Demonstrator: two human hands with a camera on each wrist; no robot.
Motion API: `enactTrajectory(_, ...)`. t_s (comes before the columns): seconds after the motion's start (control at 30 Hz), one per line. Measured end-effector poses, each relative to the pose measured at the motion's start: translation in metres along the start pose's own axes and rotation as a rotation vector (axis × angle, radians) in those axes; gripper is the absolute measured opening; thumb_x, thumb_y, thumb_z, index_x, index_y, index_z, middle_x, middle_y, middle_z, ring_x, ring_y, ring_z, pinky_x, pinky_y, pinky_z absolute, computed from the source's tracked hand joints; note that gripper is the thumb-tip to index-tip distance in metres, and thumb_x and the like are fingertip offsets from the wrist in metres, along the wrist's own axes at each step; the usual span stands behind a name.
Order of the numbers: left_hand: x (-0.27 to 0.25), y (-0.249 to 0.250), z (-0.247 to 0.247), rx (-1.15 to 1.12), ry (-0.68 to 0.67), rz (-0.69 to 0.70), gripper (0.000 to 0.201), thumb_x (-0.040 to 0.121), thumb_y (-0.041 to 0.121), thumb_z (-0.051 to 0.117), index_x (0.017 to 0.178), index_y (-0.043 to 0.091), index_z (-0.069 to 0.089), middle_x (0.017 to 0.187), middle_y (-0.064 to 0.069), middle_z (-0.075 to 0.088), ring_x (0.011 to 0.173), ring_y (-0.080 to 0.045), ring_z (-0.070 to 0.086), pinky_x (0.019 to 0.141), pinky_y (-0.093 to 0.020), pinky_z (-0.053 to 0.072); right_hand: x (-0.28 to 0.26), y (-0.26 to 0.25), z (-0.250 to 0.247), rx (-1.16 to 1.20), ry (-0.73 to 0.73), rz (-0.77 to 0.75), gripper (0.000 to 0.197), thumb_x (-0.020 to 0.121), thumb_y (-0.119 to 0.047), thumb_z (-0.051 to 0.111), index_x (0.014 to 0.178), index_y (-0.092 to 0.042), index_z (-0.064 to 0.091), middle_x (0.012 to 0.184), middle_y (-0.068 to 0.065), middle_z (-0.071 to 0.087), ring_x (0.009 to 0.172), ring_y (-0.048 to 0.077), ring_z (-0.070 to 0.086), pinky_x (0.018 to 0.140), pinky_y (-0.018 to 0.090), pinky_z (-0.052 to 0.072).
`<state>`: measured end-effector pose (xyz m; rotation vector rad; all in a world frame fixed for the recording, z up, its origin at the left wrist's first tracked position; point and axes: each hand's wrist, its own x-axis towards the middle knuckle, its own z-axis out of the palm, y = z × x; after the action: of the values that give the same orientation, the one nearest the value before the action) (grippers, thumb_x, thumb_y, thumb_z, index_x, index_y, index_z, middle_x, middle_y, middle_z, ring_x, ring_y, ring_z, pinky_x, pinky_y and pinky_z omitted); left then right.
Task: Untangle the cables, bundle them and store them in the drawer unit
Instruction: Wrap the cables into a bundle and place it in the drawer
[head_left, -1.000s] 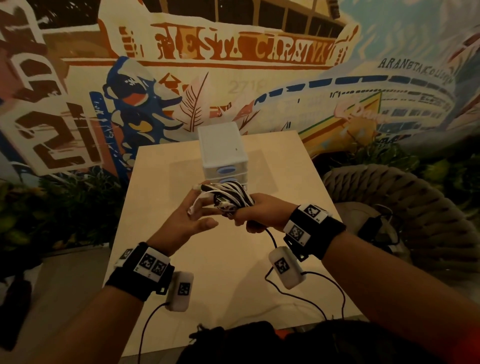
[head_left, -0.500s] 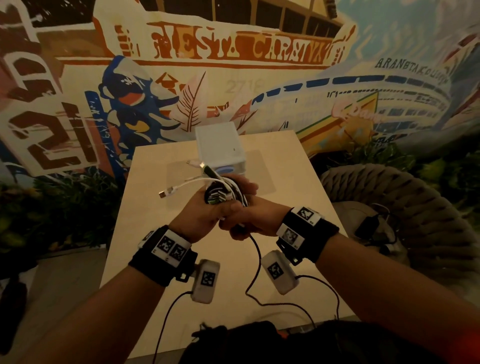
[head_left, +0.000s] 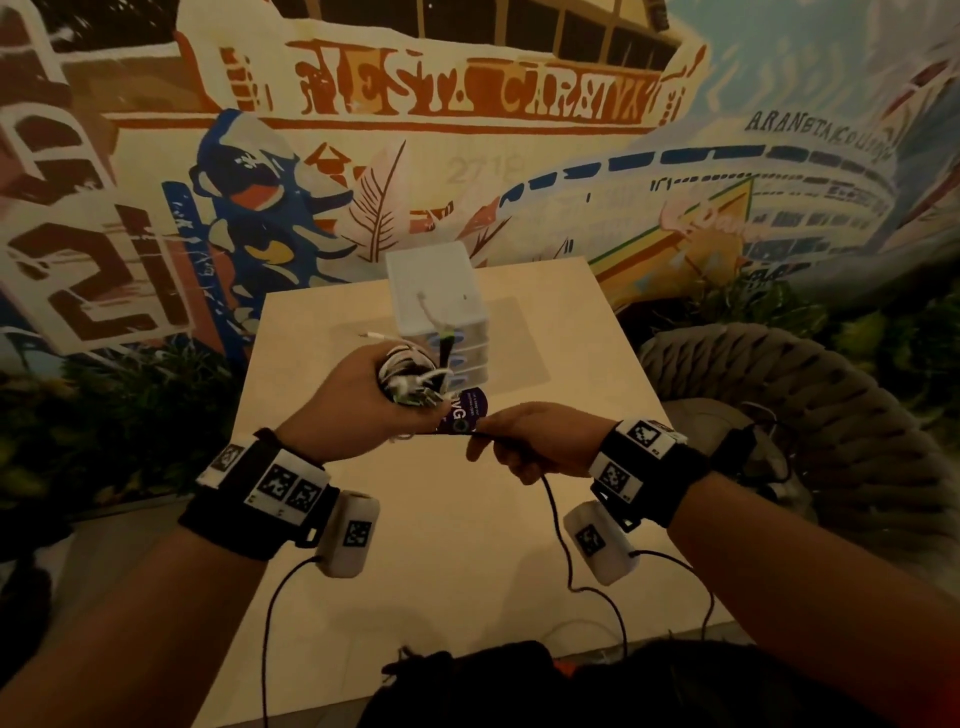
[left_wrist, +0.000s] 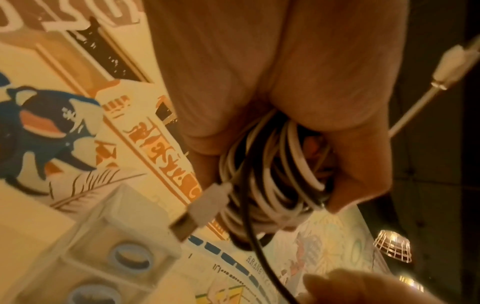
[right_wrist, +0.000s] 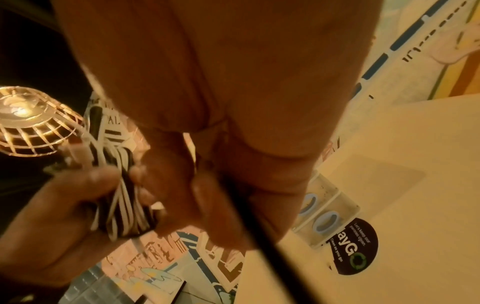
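My left hand (head_left: 363, 400) grips a coiled bundle of white and black cables (head_left: 413, 376) above the table, just in front of the white drawer unit (head_left: 436, 301). The same bundle (left_wrist: 272, 181) fills the left wrist view, with a USB plug (left_wrist: 197, 211) sticking out. A black cable (head_left: 558, 525) runs from the bundle to my right hand (head_left: 524, 441), which pinches it; the rest hangs down toward the table's near edge. In the right wrist view this black cable (right_wrist: 259, 222) passes between my fingers (right_wrist: 207, 197). Two white plug ends (head_left: 376, 336) poke up from the bundle.
The drawer unit stands at the back middle of the beige table (head_left: 467, 545), its blue-handled drawers (right_wrist: 324, 222) closed. A round dark sticker (head_left: 465, 410) lies before it. A woven chair (head_left: 779, 415) is at the right. A painted wall (head_left: 467, 130) is behind.
My hands have come apart: the left keeps the bundle and has turned up, while the right has slid rightward along the black cable, drawing it taut.
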<state>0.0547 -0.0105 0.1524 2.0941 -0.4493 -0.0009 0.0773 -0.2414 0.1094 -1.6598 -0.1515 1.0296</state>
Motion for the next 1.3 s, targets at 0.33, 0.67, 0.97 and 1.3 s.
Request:
enactTrajectory(0.33,0.000,-0.001,0.013,0.779,-0.224,0.039,0.035,0.072,0.038,0.081,0.098,0.027,0.060,0.087,0.010,0.065,0.075,-0.015,0.058,0.066,-0.031,0.048,0.000,-0.020,0.006,0.236,0.010,0.007,0.045,0.100,-0.038,0.034,0.094,-0.001,0.059,0.066,0.013,0.056,0.047,0.019,0.038,0.050,0.027,0.032)
enactTrajectory(0.67,-0.001,0.004,0.038,1.039,-0.376,-0.018,0.031,0.085,0.047,0.067,0.107,0.027,0.058,0.092,0.006,0.068,0.079,-0.019,0.067,0.062,-0.029,0.048,0.002,-0.028,0.017,-0.459,-0.087,0.042,0.025,0.086,-0.046,0.076,0.098,-0.025,0.073,0.100,0.000,0.076,0.081,0.013,0.075,0.067,0.025,0.051)
enactTrajectory(0.97,0.008,0.004,0.054,1.057,-0.417,-0.123,0.028,0.082,0.043,0.071,0.102,0.024,0.066,0.082,0.008,0.067,0.067,-0.015,0.058,0.058,-0.027,0.047,0.027,-0.027,0.041,-0.955,0.185,0.139,0.022,0.083,-0.035,0.076,0.076,-0.018,0.066,0.066,-0.004,0.065,0.055,0.009,0.057,0.048,0.022,0.040)
enactTrajectory(1.3,0.004,-0.002,0.035,0.691,-0.286,-0.018,0.099,0.075,0.044,0.085,0.154,0.026,0.028,0.139,0.000,0.059,0.118,-0.021,0.063,0.094,-0.033,0.052,0.012,-0.030,0.023,-0.665,0.067,0.002,0.014,0.092,-0.020,0.065,0.100,-0.013,0.073,0.095,0.000,0.072,0.073,0.012,0.069,0.074,0.023,0.053)
